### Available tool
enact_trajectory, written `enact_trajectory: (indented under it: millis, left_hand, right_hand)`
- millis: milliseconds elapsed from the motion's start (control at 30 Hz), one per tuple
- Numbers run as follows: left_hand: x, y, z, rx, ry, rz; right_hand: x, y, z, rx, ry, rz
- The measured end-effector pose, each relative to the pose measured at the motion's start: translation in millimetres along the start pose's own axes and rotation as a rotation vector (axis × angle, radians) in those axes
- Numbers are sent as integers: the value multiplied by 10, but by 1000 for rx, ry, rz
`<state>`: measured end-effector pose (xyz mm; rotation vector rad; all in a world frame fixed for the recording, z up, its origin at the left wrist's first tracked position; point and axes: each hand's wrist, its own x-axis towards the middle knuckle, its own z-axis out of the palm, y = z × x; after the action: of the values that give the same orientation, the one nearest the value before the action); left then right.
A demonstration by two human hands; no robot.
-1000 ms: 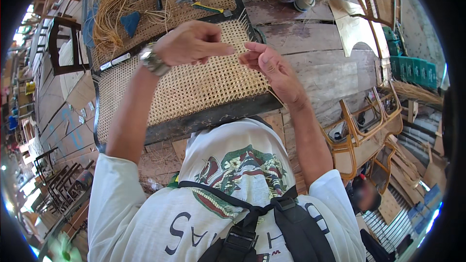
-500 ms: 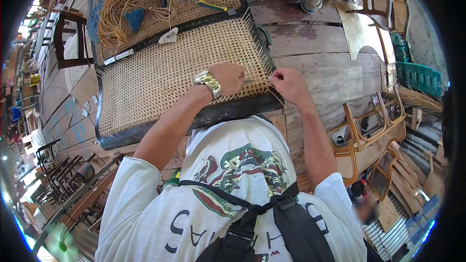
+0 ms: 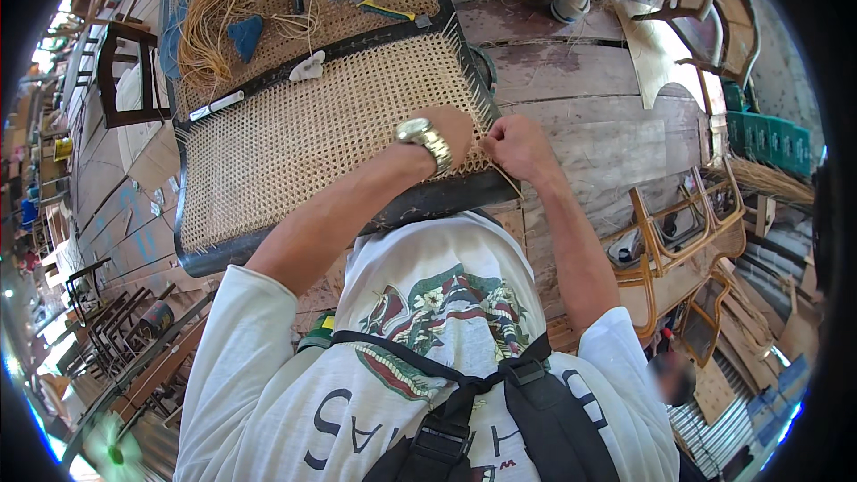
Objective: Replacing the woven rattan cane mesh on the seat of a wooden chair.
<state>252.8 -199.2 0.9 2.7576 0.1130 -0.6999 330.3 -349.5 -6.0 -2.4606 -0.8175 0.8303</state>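
We judged the pale open-weave cane panel, lying in its black rectangular frame, light, springy, best held by strand ends. Our bare right hand pinched narrowly at its right edge; our left hand's grip we couldn't tell.

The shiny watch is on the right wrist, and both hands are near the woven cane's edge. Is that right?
Not quite: the head view shows the shiny watch on the left wrist. The left hand and right hand are near the edge of the woven cane.
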Motion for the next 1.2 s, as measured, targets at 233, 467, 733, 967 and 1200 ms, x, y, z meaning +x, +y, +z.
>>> enact_trajectory:
  millis: [233,467,733,967,1200]
  left_hand:
    - [-281,-82,319,-283,143,-146]
    - [-220,-157,229,-388,34,-167]
    - [3,-356,170,-452,-148,-2]
    - [172,-320,10,-389,-326,86]
    - [145,-541,46,-722,-438,162]
  right_hand:
    - [4,94,175,-29,58,28]
    - [1,135,41,195,-87,34]
    - [51,225,122,259,-85,86]
    - [119,124,118,116,-108,130]
    - [64,25,244,19,23,137]
